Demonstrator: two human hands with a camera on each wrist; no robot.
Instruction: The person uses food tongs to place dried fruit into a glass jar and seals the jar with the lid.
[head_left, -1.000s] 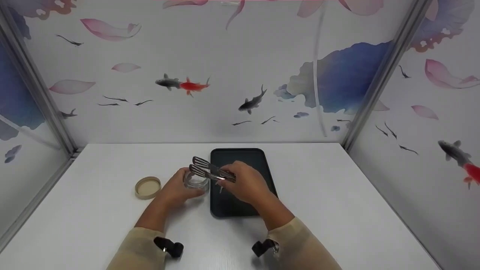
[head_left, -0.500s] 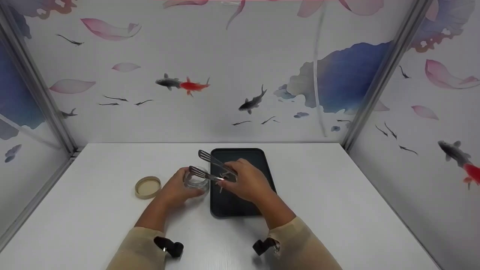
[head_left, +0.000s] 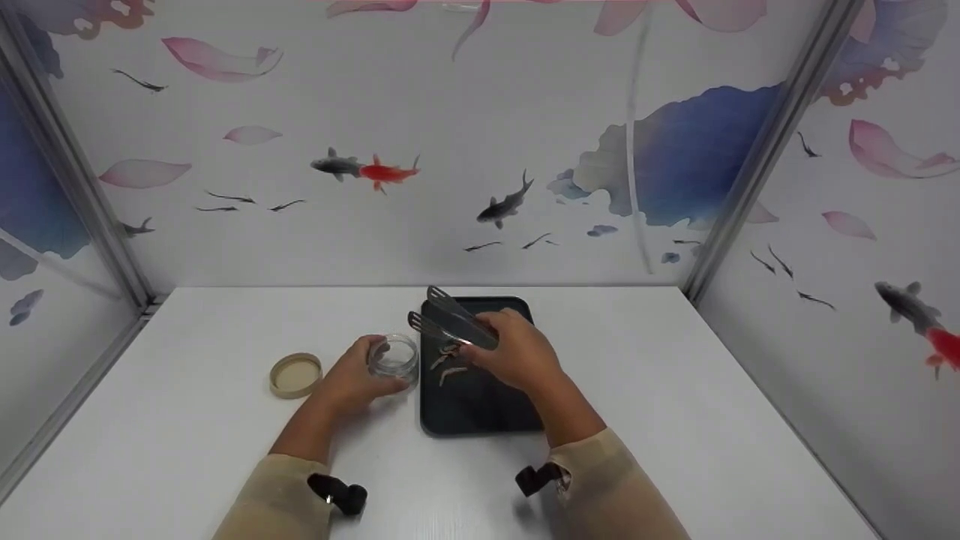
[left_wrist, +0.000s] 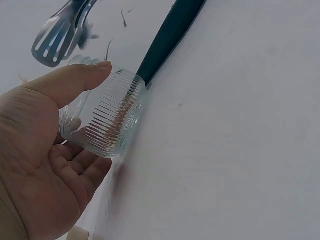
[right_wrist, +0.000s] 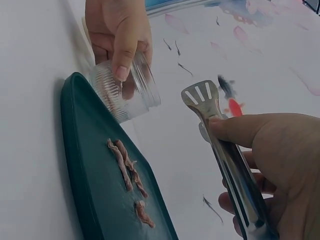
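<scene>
My left hand (head_left: 358,381) grips a ribbed clear glass jar (head_left: 394,358) round its side, on the white table beside the tray. Through the ribs in the left wrist view, something brownish shows low in the jar (left_wrist: 112,117). A pair of metal tongs (head_left: 450,319) with slotted ends is held in my right hand (head_left: 517,349) above the dark green tray (head_left: 480,409). The two tong ends stand apart, with nothing seen between them. Thin, twisted, brownish strips (right_wrist: 131,167) lie on the tray; the right hand partly covers that area in the head view.
A round tan lid (head_left: 296,375) lies on the table left of the left hand. The white table (head_left: 637,390) extends on both sides of the tray. Printed wall panels (head_left: 450,225) with metal corner posts (head_left: 750,172) enclose the back and sides.
My right hand has moved the tongs from over the jar rightward above the tray, and their ends have spread. More strips on the tray now show. The left hand and jar stay put.
</scene>
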